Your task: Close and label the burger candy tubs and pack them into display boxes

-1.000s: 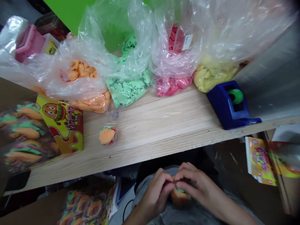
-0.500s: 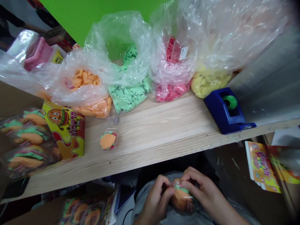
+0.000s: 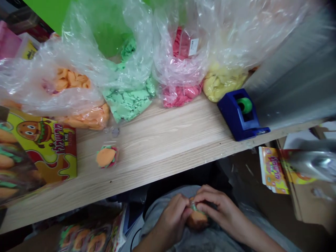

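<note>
Below the table edge, over my lap, my left hand [image 3: 173, 218] and my right hand [image 3: 220, 210] are both closed around one small burger-shaped toy [image 3: 196, 218] with an orange bun and green and pink layers. Fingers of both hands pinch its top. A second burger toy [image 3: 105, 156] lies alone on the wooden table [image 3: 170, 140], well up and left of my hands.
Clear plastic bags of orange pieces [image 3: 70, 84], green pieces [image 3: 126, 98], pink pieces [image 3: 181, 91] and yellow pieces [image 3: 223, 80] line the table's back. A blue tape dispenser [image 3: 240, 113] sits at right. A yellow burger box [image 3: 47, 147] lies at left; printed cartons [image 3: 275, 169] stand lower right.
The view shifted left and slightly up. Both hands stayed at my lap, working on the burger toy, with the fingers pressed closer over its top than before.
</note>
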`<state>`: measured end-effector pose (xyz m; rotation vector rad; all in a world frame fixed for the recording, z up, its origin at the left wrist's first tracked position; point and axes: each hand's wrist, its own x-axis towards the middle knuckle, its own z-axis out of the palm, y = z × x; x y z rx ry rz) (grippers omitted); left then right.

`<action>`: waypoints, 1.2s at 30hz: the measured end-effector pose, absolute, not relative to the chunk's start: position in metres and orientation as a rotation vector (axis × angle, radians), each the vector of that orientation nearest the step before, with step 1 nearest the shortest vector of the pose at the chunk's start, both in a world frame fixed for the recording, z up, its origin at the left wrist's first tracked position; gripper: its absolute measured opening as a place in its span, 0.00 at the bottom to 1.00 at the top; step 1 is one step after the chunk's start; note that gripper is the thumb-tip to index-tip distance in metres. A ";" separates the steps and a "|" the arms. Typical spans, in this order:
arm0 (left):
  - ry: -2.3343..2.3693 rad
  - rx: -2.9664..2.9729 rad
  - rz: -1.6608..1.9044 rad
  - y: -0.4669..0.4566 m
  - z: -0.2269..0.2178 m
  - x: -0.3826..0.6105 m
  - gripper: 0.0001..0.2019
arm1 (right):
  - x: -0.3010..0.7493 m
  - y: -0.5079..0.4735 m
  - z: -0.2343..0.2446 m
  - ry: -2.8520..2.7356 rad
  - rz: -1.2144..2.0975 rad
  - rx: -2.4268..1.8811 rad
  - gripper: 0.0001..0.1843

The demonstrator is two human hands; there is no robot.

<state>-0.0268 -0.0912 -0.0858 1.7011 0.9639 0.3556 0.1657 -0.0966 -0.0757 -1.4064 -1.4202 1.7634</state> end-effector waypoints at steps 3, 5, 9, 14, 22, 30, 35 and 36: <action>0.896 1.733 0.330 -0.086 -0.086 -0.023 0.07 | 0.165 -0.102 -0.076 -1.425 1.740 -1.413 0.08; 0.874 1.735 0.320 -0.083 -0.088 -0.020 0.07 | 0.165 -0.105 -0.077 -1.455 1.689 -1.463 0.08; 0.867 1.728 0.322 -0.078 -0.093 -0.016 0.09 | 0.164 -0.105 -0.078 -1.468 1.637 -1.541 0.11; 0.865 1.711 0.310 -0.079 -0.094 -0.015 0.10 | 0.165 -0.101 -0.079 -1.302 1.775 -1.517 0.12; 1.004 1.598 0.211 -0.056 -0.085 -0.009 0.08 | 0.170 -0.074 -0.081 -0.840 1.853 -1.441 0.10; 1.340 1.725 0.592 0.005 -0.051 -0.020 0.08 | 0.176 -0.016 -0.069 -0.558 1.517 -1.375 0.13; 2.113 1.666 0.810 0.056 -0.057 -0.115 0.13 | 0.189 0.047 -0.099 -0.423 1.107 -1.395 0.14; 2.208 1.594 0.810 0.065 -0.058 -0.137 0.15 | 0.192 0.055 -0.104 -0.427 1.055 -1.410 0.15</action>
